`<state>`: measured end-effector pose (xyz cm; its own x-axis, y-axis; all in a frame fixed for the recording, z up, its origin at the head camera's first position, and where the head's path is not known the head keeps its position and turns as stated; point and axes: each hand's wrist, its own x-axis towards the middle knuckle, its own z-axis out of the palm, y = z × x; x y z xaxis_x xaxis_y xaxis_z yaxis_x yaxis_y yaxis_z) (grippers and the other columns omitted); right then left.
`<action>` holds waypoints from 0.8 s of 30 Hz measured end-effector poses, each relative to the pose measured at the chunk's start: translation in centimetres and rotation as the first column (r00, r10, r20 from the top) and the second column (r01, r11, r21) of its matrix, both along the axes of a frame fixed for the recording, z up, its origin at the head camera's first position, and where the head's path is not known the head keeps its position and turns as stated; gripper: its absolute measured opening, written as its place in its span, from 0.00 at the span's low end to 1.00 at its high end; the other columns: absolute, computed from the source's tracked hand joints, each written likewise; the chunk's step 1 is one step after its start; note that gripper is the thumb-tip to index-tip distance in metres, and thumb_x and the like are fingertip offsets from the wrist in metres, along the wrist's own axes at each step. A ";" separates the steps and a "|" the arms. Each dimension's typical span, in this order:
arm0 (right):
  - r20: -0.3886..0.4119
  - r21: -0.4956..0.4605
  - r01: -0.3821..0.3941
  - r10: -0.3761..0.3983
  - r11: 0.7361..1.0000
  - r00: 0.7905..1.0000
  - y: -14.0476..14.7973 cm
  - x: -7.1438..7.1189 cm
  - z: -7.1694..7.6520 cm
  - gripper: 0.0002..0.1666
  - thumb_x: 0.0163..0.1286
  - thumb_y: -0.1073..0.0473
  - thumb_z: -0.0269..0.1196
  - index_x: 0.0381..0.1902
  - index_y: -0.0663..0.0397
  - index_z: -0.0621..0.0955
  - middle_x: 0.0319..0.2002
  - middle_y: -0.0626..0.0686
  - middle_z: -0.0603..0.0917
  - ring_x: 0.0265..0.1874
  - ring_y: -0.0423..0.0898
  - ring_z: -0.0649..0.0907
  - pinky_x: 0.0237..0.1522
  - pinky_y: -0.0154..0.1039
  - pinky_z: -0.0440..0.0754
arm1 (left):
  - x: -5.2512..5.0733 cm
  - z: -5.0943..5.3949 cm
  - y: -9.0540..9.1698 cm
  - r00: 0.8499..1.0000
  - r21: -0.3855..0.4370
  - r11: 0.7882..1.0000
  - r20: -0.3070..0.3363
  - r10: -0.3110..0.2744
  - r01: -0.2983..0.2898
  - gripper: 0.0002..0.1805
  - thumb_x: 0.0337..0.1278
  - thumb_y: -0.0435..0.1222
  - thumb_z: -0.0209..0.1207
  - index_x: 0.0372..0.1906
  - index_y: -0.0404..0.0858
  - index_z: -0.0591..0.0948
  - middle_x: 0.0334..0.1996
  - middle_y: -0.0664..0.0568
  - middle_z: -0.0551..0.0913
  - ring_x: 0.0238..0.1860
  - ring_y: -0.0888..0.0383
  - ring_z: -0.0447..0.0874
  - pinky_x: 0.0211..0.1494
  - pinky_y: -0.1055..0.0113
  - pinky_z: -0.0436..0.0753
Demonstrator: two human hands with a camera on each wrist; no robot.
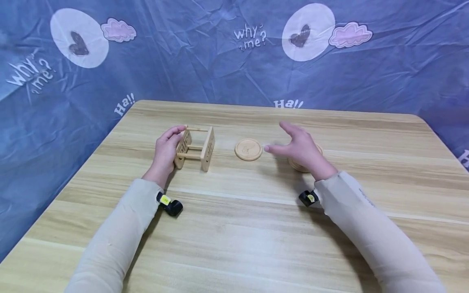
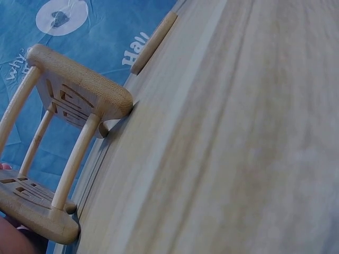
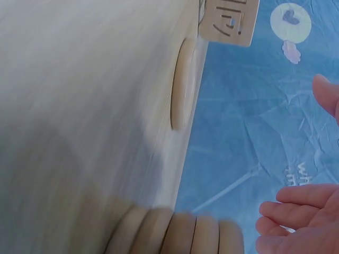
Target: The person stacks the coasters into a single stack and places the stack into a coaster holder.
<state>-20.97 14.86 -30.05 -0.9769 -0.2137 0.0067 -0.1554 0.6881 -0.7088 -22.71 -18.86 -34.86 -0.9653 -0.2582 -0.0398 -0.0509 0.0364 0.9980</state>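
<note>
My left hand (image 1: 166,148) grips the left side panel of a small wooden coaster rack (image 1: 207,149), its fingers at the panel's outer face. The rack stands on the table, two cut-out panels joined by thin rods, with no coaster between them. To its right a round wooden coaster (image 1: 248,149) with an engraved picture lies flat. My right hand (image 1: 302,148) hovers with thumb and fingers spread apart, holding nothing. Beneath it, partly hidden in the head view, is a stack of coasters (image 1: 297,165); several thick discs (image 3: 180,233) show in the right wrist view.
The wood-grain table (image 1: 227,236) carries these things near its far side. Behind it hangs a blue printed cloth (image 1: 205,53). Each sleeve cuff has a small black camera (image 1: 174,207) strapped to it.
</note>
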 end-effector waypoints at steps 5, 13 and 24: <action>0.034 -0.058 -0.022 0.024 0.998 0.999 -1.2 -0.7 -0.3 0.61 0.48 0.40 0.71 0.71 0.58 0.54 0.71 0.56 0.54 0.70 0.53 0.53 0.70 0.49 0.51 | 0.0 0.2 0.1 1.000 -0.015 1.000 -0.004 -0.005 0.005 0.17 0.62 0.32 0.49 0.54 0.37 0.76 0.55 0.54 0.73 0.55 0.63 0.69 0.61 0.69 0.67; 0.104 -0.106 -0.011 0.022 0.994 0.994 -2.7 -1.4 -0.7 0.63 0.47 0.39 0.71 0.72 0.56 0.50 0.72 0.54 0.50 0.71 0.51 0.50 0.70 0.48 0.49 | -0.1 0.3 0.2 1.000 -0.022 1.000 -0.006 -0.020 0.019 0.18 0.62 0.33 0.49 0.56 0.36 0.75 0.56 0.52 0.72 0.56 0.61 0.68 0.63 0.67 0.66; 0.202 -0.145 -0.006 0.035 0.989 0.979 -4.9 -2.3 -1.9 0.64 0.49 0.45 0.71 0.72 0.57 0.46 0.73 0.55 0.48 0.71 0.52 0.49 0.70 0.48 0.49 | 0.0 0.1 0.1 1.000 -0.002 1.000 0.016 0.003 -0.003 0.17 0.61 0.33 0.50 0.55 0.38 0.76 0.54 0.54 0.74 0.55 0.62 0.69 0.61 0.69 0.67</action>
<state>-23.30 9.94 -31.91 -0.9562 -0.2448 -0.1602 -0.0104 0.5756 -0.8177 -22.76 -18.77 -34.80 -0.9638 -0.2609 -0.0543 -0.0666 0.0386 0.9970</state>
